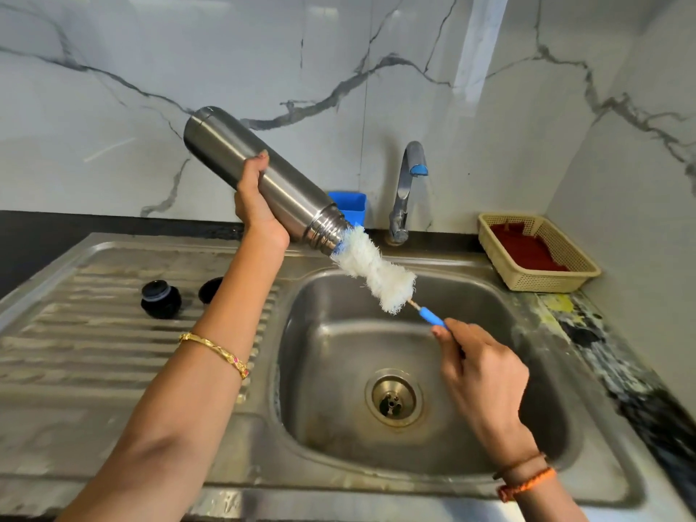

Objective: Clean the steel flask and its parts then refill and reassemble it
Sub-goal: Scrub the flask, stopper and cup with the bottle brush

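Flask (260, 175) gripped in left hand (256, 205), mouth tilted over sink (376, 484); brush (373, 269) pinched by right hand (486, 374), bristles mostly outside. Stopper (161, 298) beyond left fingers. Scrubbing underway; rinsing, refilling, reassembly remaining.

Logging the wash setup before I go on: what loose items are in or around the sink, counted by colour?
Steel: 1, the cylindrical steel flask, held in the left hand
White with blue handle: 1, the fluffy bottle brush, held in the right hand
Black: 2, the round stopper and a part-hidden cap on the drainboard
Blue: 1, the plastic cup
Beige: 1, the mesh basket
Total: 6
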